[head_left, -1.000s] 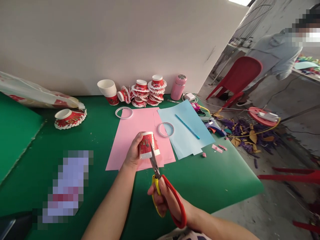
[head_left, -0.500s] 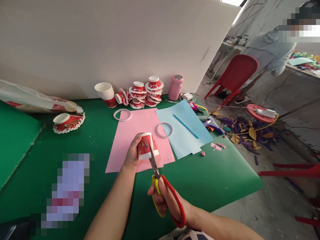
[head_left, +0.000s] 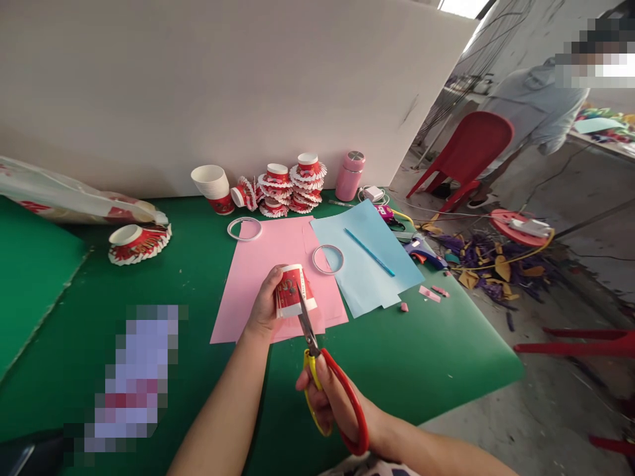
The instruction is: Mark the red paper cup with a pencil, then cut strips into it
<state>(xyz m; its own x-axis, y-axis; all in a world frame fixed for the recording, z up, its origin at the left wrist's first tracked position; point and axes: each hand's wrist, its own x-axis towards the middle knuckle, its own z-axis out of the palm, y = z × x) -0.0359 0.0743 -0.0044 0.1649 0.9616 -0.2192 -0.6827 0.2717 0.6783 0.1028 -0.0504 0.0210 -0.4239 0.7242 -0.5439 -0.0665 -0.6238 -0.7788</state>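
My left hand (head_left: pixel 265 303) is wrapped round a red and white paper cup (head_left: pixel 292 291), held above pink sheets (head_left: pixel 268 254). My right hand (head_left: pixel 333 400) grips scissors (head_left: pixel 308 327) with one red and one yellow handle. The scissor blades point up at the cup and overlap its printed side near the lower rim. One tape ring (head_left: pixel 328 260) lies over the pink and blue sheets, another (head_left: pixel 245 229) at the pink sheets' back left corner. A blue pencil-like stick (head_left: pixel 370 252) rests on the blue paper (head_left: pixel 357 284).
Along the back of the green table (head_left: pixel 208 396) stand stacked cups (head_left: pixel 211 188), fringed cups (head_left: pixel 307 182) and a pink bottle (head_left: pixel 350 175). A glue gun (head_left: pixel 424 253) lies at the right edge. Beyond are a red chair (head_left: pixel 466 155) and a person (head_left: pixel 526 106).
The whole view has shifted very slightly. Both hands, the cup and the scissors keep nearly the same places, with the blades still against the cup.
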